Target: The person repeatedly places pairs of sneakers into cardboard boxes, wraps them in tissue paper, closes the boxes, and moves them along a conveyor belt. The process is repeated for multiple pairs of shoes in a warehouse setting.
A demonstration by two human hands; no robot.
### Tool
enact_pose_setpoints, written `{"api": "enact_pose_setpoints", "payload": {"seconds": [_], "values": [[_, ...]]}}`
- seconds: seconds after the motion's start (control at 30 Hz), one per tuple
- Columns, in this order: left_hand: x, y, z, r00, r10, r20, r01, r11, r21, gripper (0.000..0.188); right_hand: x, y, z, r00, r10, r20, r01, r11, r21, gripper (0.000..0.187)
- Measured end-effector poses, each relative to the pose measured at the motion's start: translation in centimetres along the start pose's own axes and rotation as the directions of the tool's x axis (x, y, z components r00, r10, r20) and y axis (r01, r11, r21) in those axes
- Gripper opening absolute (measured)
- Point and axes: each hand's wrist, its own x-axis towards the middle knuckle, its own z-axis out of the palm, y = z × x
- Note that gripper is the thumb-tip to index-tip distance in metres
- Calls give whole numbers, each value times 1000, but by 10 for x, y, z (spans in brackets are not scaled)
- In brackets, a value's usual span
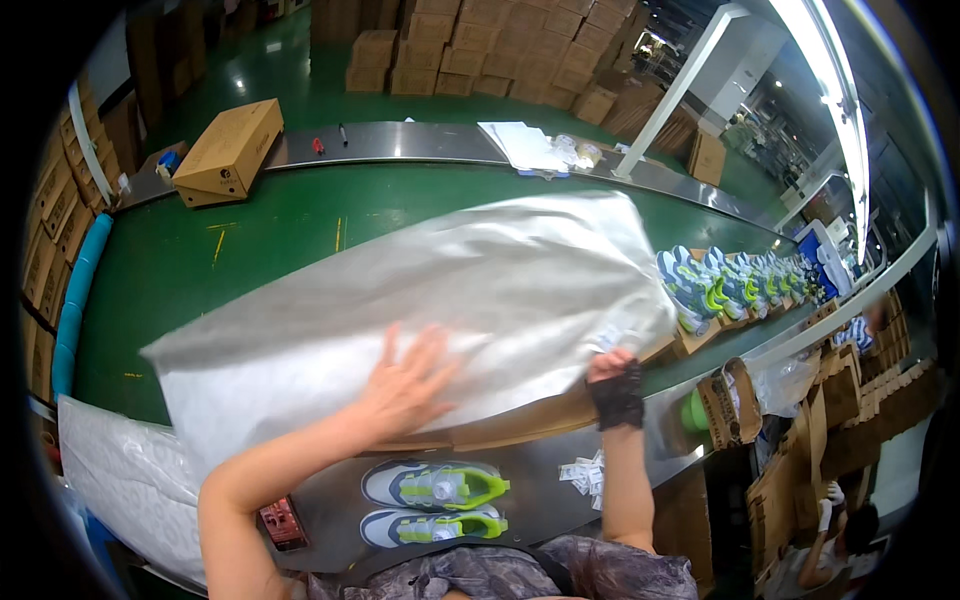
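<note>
A large sheet of thin white paper [500, 290] is spread across the green belt, blurred by motion in places. My left hand [412, 380] lies flat over its near side, fingers spread. My right hand [612, 368], with a black wrap round the palm and wrist, pinches the sheet near its right end. Beneath the paper, a brown cardboard edge [530, 425] shows; the rest of that cardboard is hidden. Closer to me, a pair of grey, white and lime-green sneakers [435, 487] rests on the metal table edge [545, 450].
Small white packets [583, 475] lie right of the sneakers. A stack of white sheets [125, 470] is at the left. Rows of sneakers [715, 285] stand on the belt at right. A closed brown box [230, 150] sits far left. A person [835, 535] is at lower right.
</note>
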Motion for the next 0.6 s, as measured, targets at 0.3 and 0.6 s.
{"api": "enact_pose_setpoints", "payload": {"seconds": [0.3, 0.6], "values": [[-140, -103, 18, 827, -554, -97, 554, 773, 308, 66, -23, -99, -43, 868, -252, -428, 179, 962, -205, 13], [-239, -152, 41, 52, -706, 706, 505, -591, -629, 75, -121, -49, -140, 909, -396, 129, -98, -504, -858, 34]]}}
